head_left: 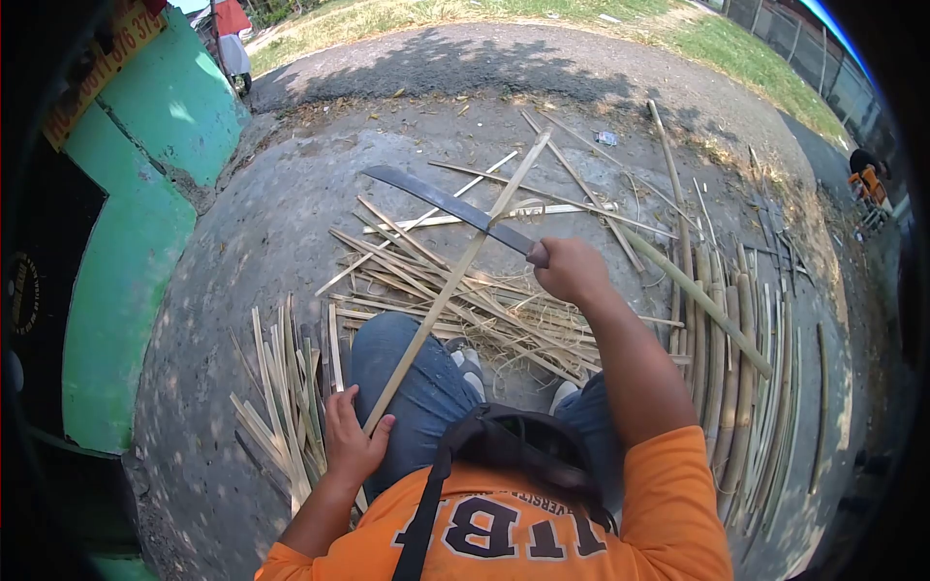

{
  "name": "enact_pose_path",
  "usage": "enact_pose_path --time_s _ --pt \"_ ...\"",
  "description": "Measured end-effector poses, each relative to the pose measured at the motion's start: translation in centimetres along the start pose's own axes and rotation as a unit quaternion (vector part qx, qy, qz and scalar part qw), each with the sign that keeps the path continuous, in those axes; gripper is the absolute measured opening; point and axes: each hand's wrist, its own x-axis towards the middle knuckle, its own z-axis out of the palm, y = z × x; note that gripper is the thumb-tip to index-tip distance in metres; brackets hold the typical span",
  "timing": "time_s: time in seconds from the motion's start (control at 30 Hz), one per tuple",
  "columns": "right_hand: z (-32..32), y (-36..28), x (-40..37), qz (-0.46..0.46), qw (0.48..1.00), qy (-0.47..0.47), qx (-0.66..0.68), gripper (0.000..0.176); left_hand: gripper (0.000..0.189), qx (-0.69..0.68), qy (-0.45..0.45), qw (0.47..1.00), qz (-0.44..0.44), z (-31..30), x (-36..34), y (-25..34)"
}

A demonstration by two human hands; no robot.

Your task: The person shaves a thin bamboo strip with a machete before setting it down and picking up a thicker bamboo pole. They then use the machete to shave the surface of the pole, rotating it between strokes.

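My right hand [572, 269] is wrapped round the short handle of a machete [421, 190], whose long dark blade points to the upper left. Between the thumb and fingers of my left hand [355, 436] is the near end of a long bamboo strip [436, 312]. The strip slants up and away over my left knee, its far end above the loose pieces on the ground. Partway along, the blade crosses it, right at a spot where the strip widens and bends slightly.
Split bamboo strips [455, 300] lie heaped beyond my knees with curly shavings [528, 334]. More strips [281, 397] are bundled at left. Long bamboo poles [722, 358] lie at right. A green wall [126, 290] stands at left, and a road [465, 73] runs across the back.
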Motion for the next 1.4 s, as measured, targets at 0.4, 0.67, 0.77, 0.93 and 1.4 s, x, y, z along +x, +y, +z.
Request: enact_pose_path --time_s 0.4,0.67,0.77,0.93,1.4 --pt "0.1 -0.8 0.4 -0.031 0.966 -0.214 0.14 0.028 0.039 -0.047 -0.168 0.978 -0.117 -1.3 -2.5 -0.4" --pt "0.8 -2.8 -1.5 -0.16 0.983 -0.055 -0.07 0.014 0.042 -0.101 -0.168 0.977 -0.088 -0.7 -1.9 -0.6" --pt "1.6 0.2 0.4 -0.078 0.996 0.001 -0.037 0.017 0.043 -0.103 -0.158 0.978 -0.091 -0.4 -2.0 -0.8" --pt "1.7 0.1 0.3 -0.033 0.999 0.016 -0.031 0.021 0.039 -0.068 -0.147 0.985 -0.059 0.0 -1.5 -0.3" --pt "1.5 1.2 0.9 -0.05 0.998 0.026 -0.019 0.016 0.038 -0.106 -0.134 0.982 -0.083 0.2 -1.7 -1.1"
